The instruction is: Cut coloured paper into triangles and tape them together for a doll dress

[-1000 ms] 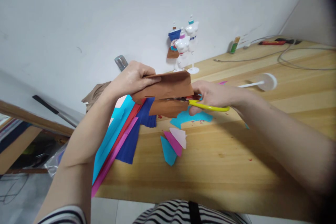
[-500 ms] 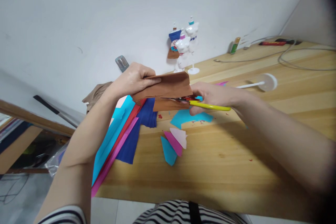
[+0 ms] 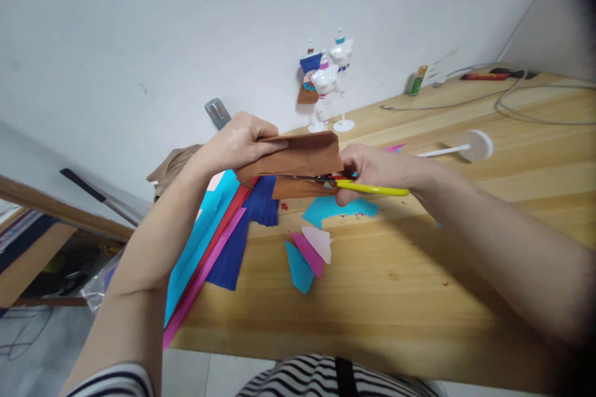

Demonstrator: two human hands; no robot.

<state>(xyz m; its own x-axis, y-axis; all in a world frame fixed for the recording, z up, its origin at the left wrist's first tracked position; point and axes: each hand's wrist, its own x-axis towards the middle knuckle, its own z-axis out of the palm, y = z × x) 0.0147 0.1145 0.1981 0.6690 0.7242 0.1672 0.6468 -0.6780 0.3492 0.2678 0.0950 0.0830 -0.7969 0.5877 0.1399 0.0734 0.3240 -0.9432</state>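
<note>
My left hand [image 3: 249, 142] pinches the upper left edge of a folded sheet of brown crepe paper [image 3: 307, 154], thumb in front. Around the yellow-handled scissors [image 3: 372, 188], my right hand [image 3: 361, 167] is closed, its fingers partly behind the paper. The blades point left and lie in a long slit along the lower part of the sheet, where a strip hangs beneath. Below on the table lie a curved blue paper piece [image 3: 342, 208] and small petal-shaped cutouts in pale pink [image 3: 318, 244], magenta [image 3: 308, 254] and blue [image 3: 299, 268].
Small white mannequin stands [image 3: 325, 84] with paper clothes stand by the wall. A white stand [image 3: 475, 146] lies on the right. Blue, red and pink paper sheets [image 3: 205, 248] are stacked at the table's left edge. Behind are a glue bottle [image 3: 418, 80] and a grey cable [image 3: 512, 113].
The scissor blades show less of their length beyond the paper and look more closed. The brown sheet and both hands sit slightly lower, with little other difference.
</note>
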